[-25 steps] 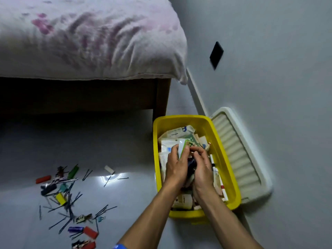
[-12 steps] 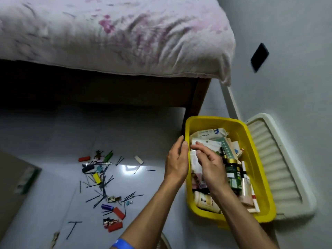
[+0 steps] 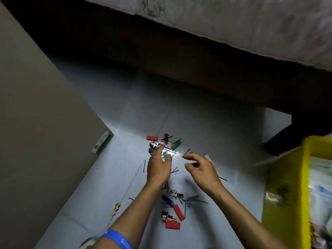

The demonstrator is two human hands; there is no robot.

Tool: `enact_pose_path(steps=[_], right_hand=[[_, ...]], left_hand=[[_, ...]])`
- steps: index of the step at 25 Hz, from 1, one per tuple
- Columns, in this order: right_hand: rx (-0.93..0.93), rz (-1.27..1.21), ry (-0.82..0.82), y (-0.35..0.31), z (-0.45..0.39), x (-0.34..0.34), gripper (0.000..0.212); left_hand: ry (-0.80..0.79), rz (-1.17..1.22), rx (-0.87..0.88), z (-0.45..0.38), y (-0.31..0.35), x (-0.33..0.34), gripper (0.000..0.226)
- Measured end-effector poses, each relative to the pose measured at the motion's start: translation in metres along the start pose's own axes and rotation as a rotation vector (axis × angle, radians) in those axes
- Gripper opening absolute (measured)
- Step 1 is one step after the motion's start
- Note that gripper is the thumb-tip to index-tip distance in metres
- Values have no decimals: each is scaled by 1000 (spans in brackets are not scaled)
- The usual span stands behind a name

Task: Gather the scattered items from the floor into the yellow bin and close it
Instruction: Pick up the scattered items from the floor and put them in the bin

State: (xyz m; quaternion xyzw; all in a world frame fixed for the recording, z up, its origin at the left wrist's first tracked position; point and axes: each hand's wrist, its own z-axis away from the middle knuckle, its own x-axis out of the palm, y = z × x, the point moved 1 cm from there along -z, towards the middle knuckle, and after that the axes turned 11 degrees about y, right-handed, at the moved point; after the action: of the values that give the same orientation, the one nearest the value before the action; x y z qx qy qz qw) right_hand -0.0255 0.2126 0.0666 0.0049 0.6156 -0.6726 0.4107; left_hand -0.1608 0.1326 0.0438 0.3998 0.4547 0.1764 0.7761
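Observation:
Small hair clips and black pins lie scattered on the pale floor, among them a red clip [image 3: 152, 138], a green clip [image 3: 176, 144], a purple clip [image 3: 168, 200] and two more red clips [image 3: 179, 212] near my forearms. My left hand [image 3: 159, 168] hovers over the far cluster, fingers spread and empty. To its right, my right hand [image 3: 201, 168] hangs above the floor with curled fingers, holding nothing. The yellow bin [image 3: 285, 177] stands at the right edge, packed with packets and open; its lid is out of view.
A bed with a dark wooden frame [image 3: 197, 65] and pale bedding [image 3: 251, 18] crosses the top. A beige panel [image 3: 36, 123] rises on the left with a small green-white box [image 3: 102, 143] at its foot. A thin stick with a wooden end [image 3: 115, 209] lies on the floor.
Both hands left the yellow bin and swung left to above the scattered clips. The view turned left and down, so the bin now sits at the right edge.

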Motion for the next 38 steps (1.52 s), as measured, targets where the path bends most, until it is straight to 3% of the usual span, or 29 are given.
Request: enact_pose_path(steps=[3,7,9,12,15,17,18,21,23,24,26,28,30,32,34,37,38], right_hand=[[-61,231,-124,10,-47,52,38],[-235,541,-150,9,-115,81,59],[-259,687,-174,11,-144,92,70],[-251,801,-229,13,-163,111,74],[-371,856,-205,19,-139,124,51],[-419,835,-271,34,-105,127,45],[-424,808,-298,41,-91,127,44],[-374,746,-146,62,-60,118,44],[-272,731,-57,66,-40,118,47],[-245,714,-92,65,-27,123,50],[-236,649,-215,63,-10,136,54],[-223,586,-210,60,-6,131,52],[-89,556,-7,68,-2,108,47],[211,550,226,89,10,78,45],[368,521,221,97,28,75,48],[204,392,62,88,36,103,43],[137,374,76,83,30,104,41]], left_hand=[[-27,-245,145,-67,-38,-9,49],[-161,-617,341,-141,-51,4,72],[-236,-729,440,-156,-55,15,68],[-211,-662,559,-144,-68,21,52],[-283,-588,593,-104,-85,10,49],[-307,-585,529,-81,-95,-7,50],[-238,-597,449,-70,-103,-20,50],[128,-613,-81,-32,-149,-78,50],[146,-568,-416,0,-178,-105,50],[113,-514,-486,13,-184,-106,49],[86,-328,-448,20,-176,-86,45],[48,-160,-388,23,-156,-61,43],[127,-149,-408,25,-155,-53,42],[223,-284,-531,30,-166,-53,43],[204,-289,-604,42,-160,-41,45],[25,-23,-488,47,-127,-6,42],[16,6,-453,44,-119,-1,42]])
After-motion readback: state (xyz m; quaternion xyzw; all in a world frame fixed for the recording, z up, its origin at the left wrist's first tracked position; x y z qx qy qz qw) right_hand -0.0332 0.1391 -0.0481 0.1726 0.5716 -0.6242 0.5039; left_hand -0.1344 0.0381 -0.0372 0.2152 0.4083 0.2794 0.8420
